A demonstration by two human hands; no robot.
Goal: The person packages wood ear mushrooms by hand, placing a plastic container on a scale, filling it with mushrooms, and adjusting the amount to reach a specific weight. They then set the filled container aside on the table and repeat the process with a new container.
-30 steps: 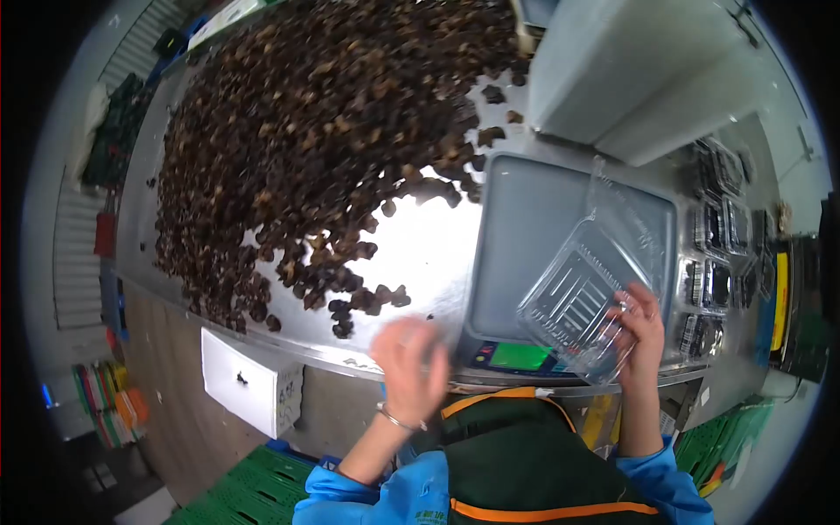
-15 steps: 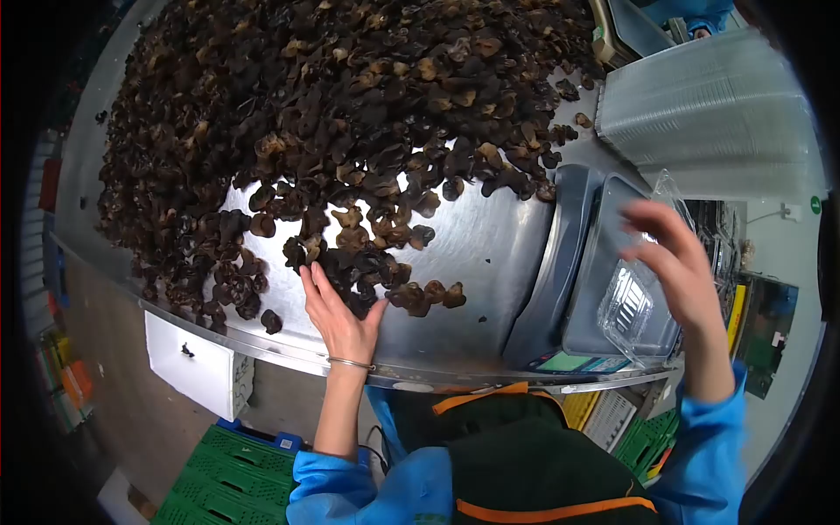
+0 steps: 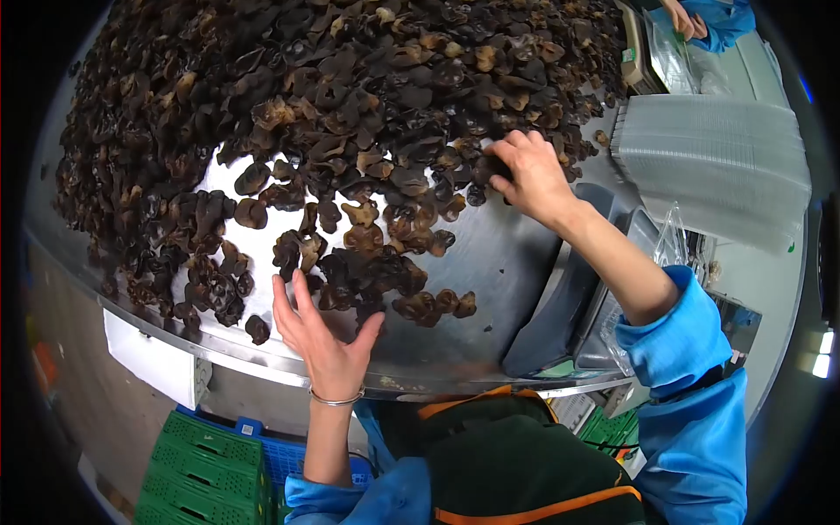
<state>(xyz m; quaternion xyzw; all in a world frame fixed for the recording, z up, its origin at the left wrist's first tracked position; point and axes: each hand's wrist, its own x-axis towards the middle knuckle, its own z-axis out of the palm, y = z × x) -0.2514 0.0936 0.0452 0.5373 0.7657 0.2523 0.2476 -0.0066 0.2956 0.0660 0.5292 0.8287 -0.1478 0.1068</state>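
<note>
A large heap of dark brown wood ear mushrooms (image 3: 350, 96) covers the far part of the metal table (image 3: 477, 262). My left hand (image 3: 325, 346) is open at the near edge, fingers and thumb spread beside a small cluster of loose wood ear mushrooms (image 3: 372, 271). At the right side of the heap, my right hand (image 3: 535, 179) has its fingers curled around dark mushroom pieces; its fingertips are partly hidden among them. Below my right forearm stands a grey scale (image 3: 556, 311), partly covered by the arm, with a clear plastic tray (image 3: 615, 337) on it.
A tall stack of clear plastic trays (image 3: 709, 157) stands at the right. Another person's hand (image 3: 682, 19) shows at the top right. Under the table edge are a white box (image 3: 149, 346) and green crates (image 3: 201, 464).
My right hand has moved from above the scale, left and away from me, to the mushroom heap. My left hand stays by the small cluster, its fingers spread wider. The view has shifted slightly.
</note>
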